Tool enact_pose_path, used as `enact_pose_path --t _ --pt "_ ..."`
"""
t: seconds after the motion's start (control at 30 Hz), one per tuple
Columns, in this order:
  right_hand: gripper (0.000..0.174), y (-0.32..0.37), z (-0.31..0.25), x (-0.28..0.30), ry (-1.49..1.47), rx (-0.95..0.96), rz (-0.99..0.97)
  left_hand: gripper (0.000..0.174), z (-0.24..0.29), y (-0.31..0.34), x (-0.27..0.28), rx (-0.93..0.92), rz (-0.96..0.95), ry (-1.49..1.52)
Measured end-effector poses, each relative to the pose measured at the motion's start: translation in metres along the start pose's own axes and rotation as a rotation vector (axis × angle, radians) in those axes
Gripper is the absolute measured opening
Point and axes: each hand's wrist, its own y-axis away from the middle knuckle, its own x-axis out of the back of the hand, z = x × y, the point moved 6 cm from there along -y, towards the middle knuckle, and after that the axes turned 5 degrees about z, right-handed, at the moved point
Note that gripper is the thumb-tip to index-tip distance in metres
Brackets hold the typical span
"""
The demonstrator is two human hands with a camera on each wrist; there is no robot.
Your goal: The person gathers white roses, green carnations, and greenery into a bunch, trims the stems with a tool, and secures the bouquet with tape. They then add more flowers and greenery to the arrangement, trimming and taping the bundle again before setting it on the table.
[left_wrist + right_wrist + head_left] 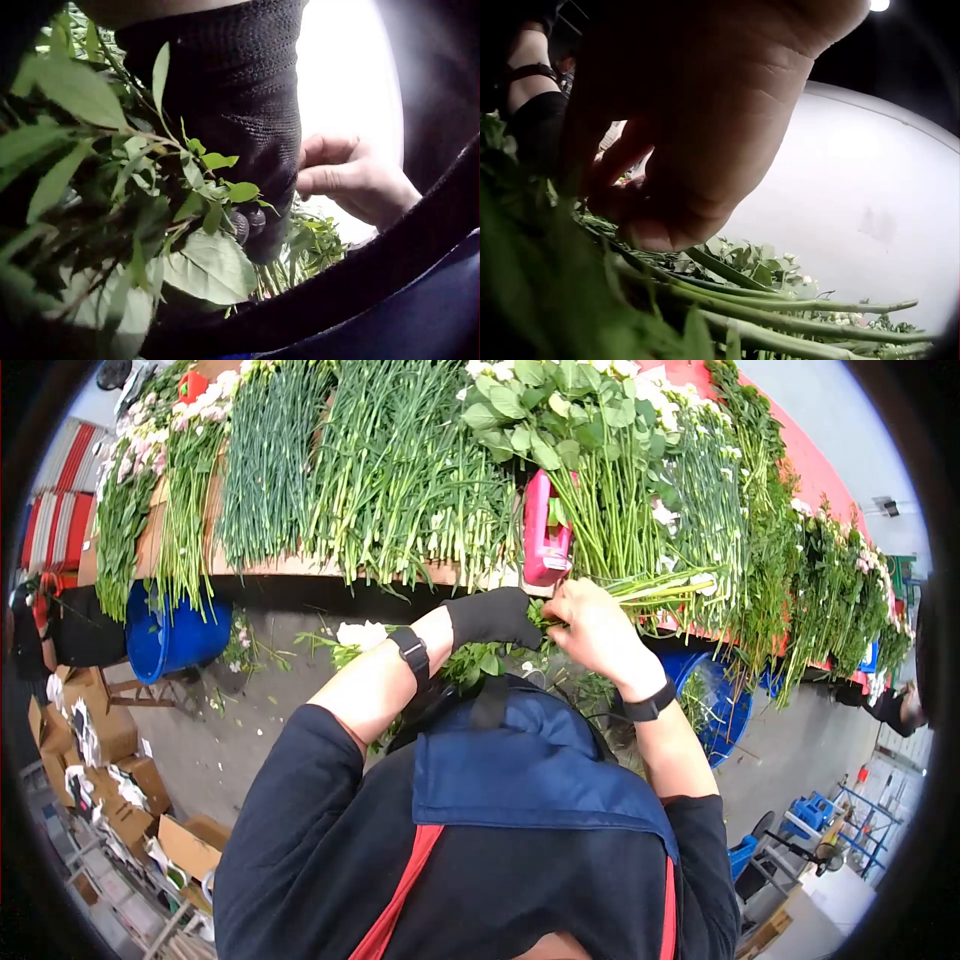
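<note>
My left hand (497,618), in a black glove, grips a bunch of flower stems. The bunch's leaves (214,266) spread out below the glove, and a white bloom (362,634) shows at its left end. Its cut green stems (660,589) stick out to the right, past the table edge. Close beside the glove, over the stems, is my bare right hand (598,628); its fingers are bent and the thumb lies near them. I cannot tell whether it pinches anything. Just beyond both hands stands a pink plastic holder (538,565) with something green inside.
Rows of long green stems (400,480) cover the table, their ends toward me. Leafy stems (610,490) lie right of the pink holder. Blue buckets (175,645) (725,705) stand under the table edge. Cardboard boxes (195,845) are at the left, and cut leaves litter the floor.
</note>
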Motion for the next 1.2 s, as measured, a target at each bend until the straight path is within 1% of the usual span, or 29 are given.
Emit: enact_pose_path --t 0.07,0.1,0.17,0.2,0.3,0.33,0.4,0.43,0.47,0.5,0.53,0.6,0.63,0.73,0.77,0.8,0.87,0.9,0.93,1.0,1.03,1.07,1.13,1.17,1.2 --pt "0.014 0.002 -0.009 -0.001 0.046 -0.007 -0.032 0.039 -0.016 -0.006 -0.007 -0.052 -0.001 0.079" --pt "0.015 0.005 -0.004 -0.006 0.04 -0.001 -0.034 0.041 -0.023 -0.007 -0.01 -0.048 -0.007 0.076" --pt "0.012 0.008 -0.004 -0.01 0.048 0.006 0.025 0.046 -0.034 -0.011 -0.014 -0.046 -0.024 0.063" --pt "0.01 0.01 -0.004 -0.009 0.054 0.008 0.056 0.048 -0.028 -0.008 -0.012 -0.047 -0.034 0.056" --pt "0.006 0.016 0.008 0.002 -0.323 -0.233 0.19 0.05 -0.015 0.006 -0.003 0.021 -0.076 -0.045" --pt "0.003 0.02 0.013 0.011 -0.426 -0.348 0.261 0.05 -0.013 0.007 -0.002 0.019 -0.069 -0.048" --pt "0.012 0.033 0.029 0.027 -0.882 -0.722 0.37 0.05 -0.012 0.008 0.0 0.016 -0.052 -0.051" --pt "0.018 0.035 0.031 0.034 -1.081 -0.639 0.38 0.048 -0.014 0.007 -0.001 0.008 -0.03 -0.007" --pt "0.023 0.037 0.035 0.044 -1.277 -0.548 0.385 0.045 -0.015 0.005 -0.001 0.007 -0.022 -0.026" --pt "0.027 0.033 0.024 0.049 -1.329 -0.399 0.161 0.042 -0.011 0.005 0.001 0.005 -0.013 -0.043" --pt "0.029 0.039 0.024 0.052 -0.895 -0.574 -0.056 0.04 -0.006 0.006 0.003 0.004 -0.002 -0.059" --pt "0.029 0.037 0.021 0.05 -0.067 -0.532 -0.258 0.042 0.003 0.009 0.008 -0.034 0.02 -0.058" --pt "0.04 0.031 0.011 0.058 0.225 -0.279 -0.173 0.043 0.007 0.011 0.011 -0.049 0.029 -0.057" --pt "0.067 0.006 -0.013 0.078 0.206 -0.231 0.067 0.04 0.024 0.023 0.022 -0.09 0.054 -0.021" --pt "0.087 0.008 -0.011 0.066 0.311 -0.275 -0.085 0.044 0.022 0.022 0.021 -0.049 -0.001 0.027" --pt "0.083 0.007 -0.019 0.056 0.367 -0.242 -0.108 0.066 0.021 0.021 0.02 -0.006 -0.054 0.073" --pt "0.068 0.011 -0.027 0.024 0.407 -0.05 -0.161 0.067 0.012 0.015 0.016 -0.037 -0.08 0.126" --pt "0.045 0.015 -0.027 0.011 0.342 0.046 -0.145 0.054 0.014 0.019 0.018 0.009 -0.103 0.119" --pt "0.029 0.019 -0.025 0.007 0.279 0.132 -0.047 0.048 0.006 0.013 0.012 -0.024 -0.114 0.108" --pt "0.018 0.028 -0.003 0.015 0.09 0.007 0.166 0.041 -0.018 -0.002 -0.003 -0.083 -0.128 0.082" --pt "0.014 0.041 0.019 0.023 -0.183 -0.356 0.303 0.044 -0.01 0.008 0.004 -0.039 -0.133 0.055" --pt "0.01 0.062 0.041 0.026 -0.457 -0.72 0.436 0.044 -0.013 0.008 0.003 -0.06 -0.119 0.047" --pt "0.012 0.079 0.063 0.068 -0.328 -0.708 0.545 0.044 -0.019 0.004 0.001 -0.108 -0.098 0.023" --pt "0.014 0.088 0.073 0.098 -0.082 -0.673 0.61 0.045 -0.004 0.018 0.013 0.011 -0.148 -0.127" --pt "0.016 0.101 0.082 0.127 0.165 -0.631 0.665 0.047 -0.011 0.016 0.011 -0.012 -0.104 -0.138"
